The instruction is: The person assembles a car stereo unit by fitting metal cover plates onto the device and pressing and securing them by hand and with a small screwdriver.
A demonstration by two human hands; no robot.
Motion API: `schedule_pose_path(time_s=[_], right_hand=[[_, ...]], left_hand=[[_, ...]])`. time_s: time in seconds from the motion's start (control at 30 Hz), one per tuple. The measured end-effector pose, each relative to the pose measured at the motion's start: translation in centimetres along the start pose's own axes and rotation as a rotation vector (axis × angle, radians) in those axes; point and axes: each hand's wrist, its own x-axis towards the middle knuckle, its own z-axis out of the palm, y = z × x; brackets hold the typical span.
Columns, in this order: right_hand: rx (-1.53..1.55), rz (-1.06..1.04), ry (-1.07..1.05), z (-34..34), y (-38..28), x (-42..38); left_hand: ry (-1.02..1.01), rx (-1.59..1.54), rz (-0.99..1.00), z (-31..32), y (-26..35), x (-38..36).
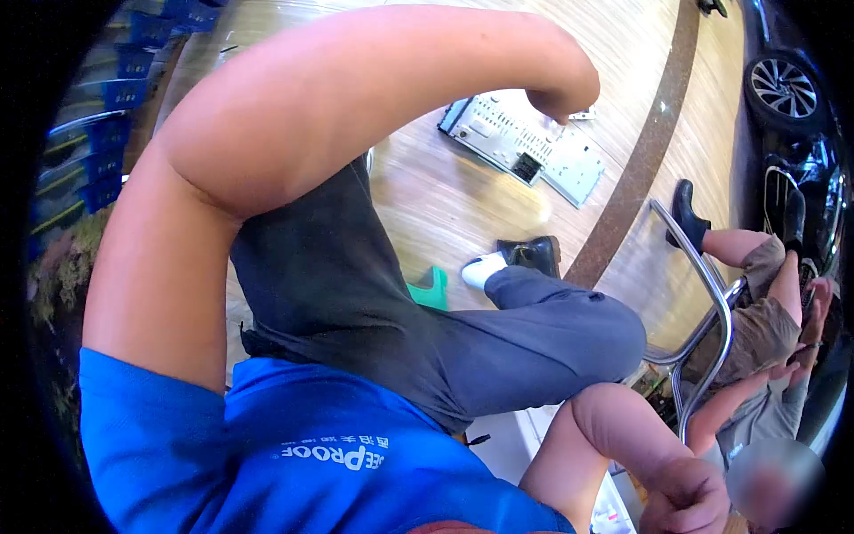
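My left hand [566, 84] is bent down over a pale, flat panel [520, 133] with many small holes and fittings, which lies on the floor. Its fingertips are near the panel's upper edge, but most of the fingers are hidden, so whether they hold anything cannot be seen. A second flat plate [578, 169] adjoins the panel's right side. Down at the lower right, my right hand [685, 500] is curled closed beside my body, with no object showing in it.
A green plastic piece [431, 289] is by my legs. On the right stand a chrome tube frame [722, 316] and a seated person [756, 356], with a black car [801, 142] behind. Blue bins [111, 133] line the upper left. A white surface [507, 445] is below my thigh.
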Motion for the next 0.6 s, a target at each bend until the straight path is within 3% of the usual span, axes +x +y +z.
schedule_pose_path(time_s=[0.1, 0.4, 0.47, 0.6], right_hand=[[-0.027, 0.071, -0.008, 0.1, -1.0, 0.2], [-0.014, -0.045, -0.013, 0.3, 0.1, -0.1], [-0.007, -0.088, -0.023, 0.3, 0.2, -0.2], [0.012, -0.114, -0.040, 0.6, 0.8, -0.4]], left_hand=[[0.015, 0.045, 0.013, 0.8, -0.1, 1.2], [0.034, 0.129, 0.049, 1.1, -0.3, 1.6], [-0.025, -0.083, 0.006, 0.2, -0.6, 0.1], [-0.021, -0.078, -0.006, 0.0, -0.1, -0.4]])
